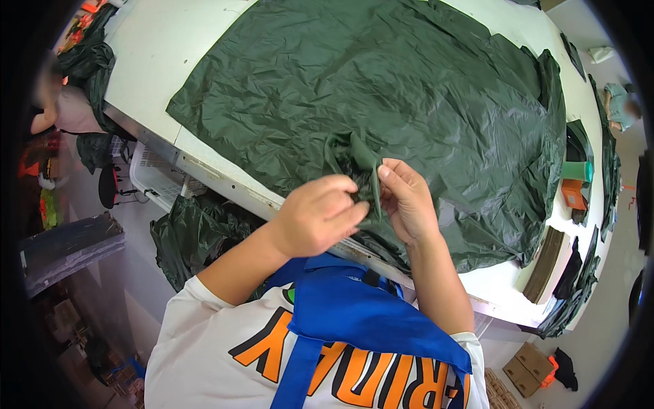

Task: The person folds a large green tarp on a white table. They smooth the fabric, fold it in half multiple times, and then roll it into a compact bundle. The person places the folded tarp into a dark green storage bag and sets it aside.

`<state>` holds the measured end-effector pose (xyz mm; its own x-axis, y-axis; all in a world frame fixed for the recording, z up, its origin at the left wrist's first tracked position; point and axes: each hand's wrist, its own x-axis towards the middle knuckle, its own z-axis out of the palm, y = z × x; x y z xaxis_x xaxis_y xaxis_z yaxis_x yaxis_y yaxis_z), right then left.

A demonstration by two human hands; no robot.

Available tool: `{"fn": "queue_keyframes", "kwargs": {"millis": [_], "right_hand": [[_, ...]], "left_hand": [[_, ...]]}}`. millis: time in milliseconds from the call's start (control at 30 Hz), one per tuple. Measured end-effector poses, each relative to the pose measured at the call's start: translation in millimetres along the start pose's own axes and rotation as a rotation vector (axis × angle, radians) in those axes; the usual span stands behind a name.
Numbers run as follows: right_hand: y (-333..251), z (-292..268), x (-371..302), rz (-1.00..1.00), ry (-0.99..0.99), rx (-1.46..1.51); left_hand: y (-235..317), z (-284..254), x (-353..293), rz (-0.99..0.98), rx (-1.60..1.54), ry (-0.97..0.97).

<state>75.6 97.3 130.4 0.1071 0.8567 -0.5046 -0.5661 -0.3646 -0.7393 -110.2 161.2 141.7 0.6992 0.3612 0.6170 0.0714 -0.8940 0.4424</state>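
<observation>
A large, thin, shiny dark green cloth (409,88) lies wrinkled over the white table. At its near edge, a bunched fold (364,160) of the cloth is raised in front of me. My right hand (409,198) pinches the side of this fold between thumb and fingers. Close against the fold's other side, my left hand (317,215) has its fingers curled in; what its fingertips hold, if anything, I cannot make out. The two hands are only a short gap apart.
The white table (146,41) has a near edge just before my body. More green cloth (197,235) hangs below it, beside a white plastic basket (146,174). On the right stand a green cylinder (578,170), an orange box (572,194) and a cardboard stack (545,266). People are at far left and right.
</observation>
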Motion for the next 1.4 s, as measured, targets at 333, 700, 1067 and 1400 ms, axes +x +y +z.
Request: {"fn": "queue_keyframes", "kwargs": {"millis": [333,700,1067,1400], "right_hand": [[-15,15,-30,-0.013,-0.009,-0.392],[-26,28,-47,-0.486,0.208,-1.074],[100,-137,-72,-0.194,0.517,-1.594],[142,-175,-84,0.021,0.825,-1.755]], "left_hand": [[-15,-14,-35,-0.454,-0.486,0.179],[-59,-4,23,-0.91,-1.248,-0.842],[-158,-10,-52,-0.599,-0.129,-0.192],[-138,-36,-64,-1.483,-0.49,0.037]]}}
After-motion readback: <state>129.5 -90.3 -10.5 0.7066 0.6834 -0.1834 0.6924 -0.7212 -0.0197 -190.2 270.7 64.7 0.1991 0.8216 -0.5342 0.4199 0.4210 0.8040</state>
